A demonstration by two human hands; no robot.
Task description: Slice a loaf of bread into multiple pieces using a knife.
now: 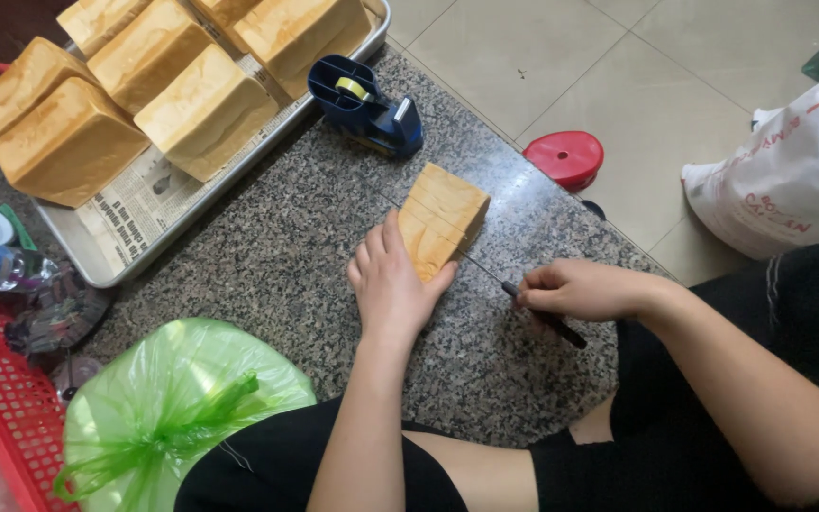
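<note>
A square bread loaf point(442, 220), lying on the granite slab point(277, 256) near a blue tape dispenser point(368, 106), is steadied by the left hand point(392, 284) pressed flat against it, while a black-handled knife point(535, 308) is gripped in the closed right hand point(582, 289).

A speckled grey granite slab point(267, 256) lies low over a floor of large pale beige tiles point(618, 85) with thin grout lines. On the slab's far side sits a metal tray point(97, 261) lined with newspaper; a blue tape dispenser point(367, 106) stands beside it. On the floor — a red round lid point(567, 156) and a white printed sack point(789, 175). Near left — a tied green plastic bag point(168, 398) and a red mesh basket point(2, 408). Light is soft and even.
</note>
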